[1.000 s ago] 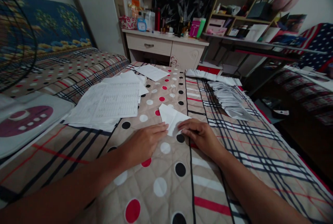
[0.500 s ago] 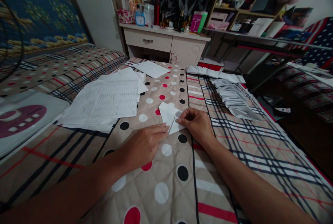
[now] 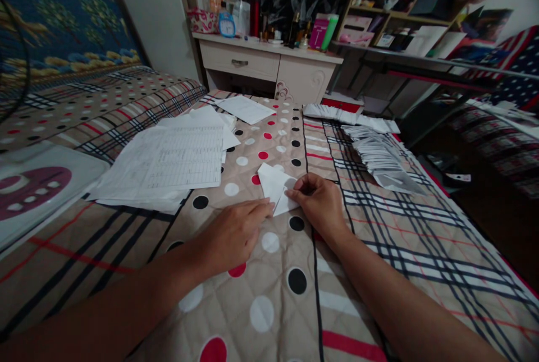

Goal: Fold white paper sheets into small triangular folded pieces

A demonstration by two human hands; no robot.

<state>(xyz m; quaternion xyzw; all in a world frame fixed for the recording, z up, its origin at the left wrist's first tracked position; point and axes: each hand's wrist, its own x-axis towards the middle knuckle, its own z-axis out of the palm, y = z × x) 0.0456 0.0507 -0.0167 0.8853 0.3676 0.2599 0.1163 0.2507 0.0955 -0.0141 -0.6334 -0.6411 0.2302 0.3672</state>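
A small white folded sheet of paper [image 3: 273,183] lies on the quilted bed cover [image 3: 269,283] in front of me. My left hand [image 3: 233,232] lies flat on the cover with its fingertips pressing the paper's near left edge. My right hand [image 3: 320,200] pinches the paper's right corner between thumb and fingers and lifts a flap slightly.
A pile of printed sheets [image 3: 168,163] lies to the left, another white sheet [image 3: 245,109] further back. A row of folded papers [image 3: 377,154] runs along the right side. A fan base [image 3: 33,191] sits at far left. A dresser [image 3: 269,67] and shelves [image 3: 404,19] stand behind.
My right hand has moved up from pressing the paper flat to pinching its right corner and raising a flap. My left hand has stayed on the near edge.
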